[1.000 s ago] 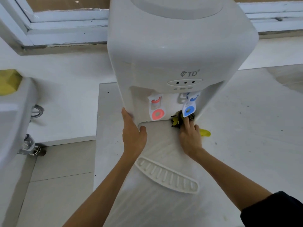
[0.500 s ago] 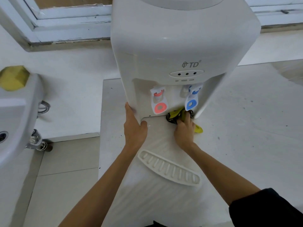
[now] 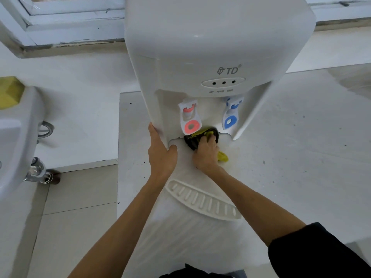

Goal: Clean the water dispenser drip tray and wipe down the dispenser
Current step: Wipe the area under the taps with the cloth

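Observation:
A white water dispenser (image 3: 210,47) stands on a white counter, with a red tap (image 3: 189,119) and a blue tap (image 3: 230,115) in its recess. My left hand (image 3: 160,151) grips the dispenser's lower left front corner. My right hand (image 3: 206,153) is shut on a black and yellow cloth (image 3: 197,137), pressed into the recess floor between and below the two taps. The white slotted drip tray grille (image 3: 202,199) lies loose on the counter in front, between my forearms.
A white sink (image 3: 16,137) with a yellow sponge (image 3: 10,93) on its rim stands at the left, its pipe (image 3: 38,169) below. A window frame (image 3: 70,21) runs behind the dispenser. The white counter (image 3: 301,157) stretches to the right; tiled floor (image 3: 70,217) lies lower left.
My right hand has slid the cloth leftward along the recess floor, from under the blue tap toward the red tap. My left hand has kept its grip on the dispenser's corner.

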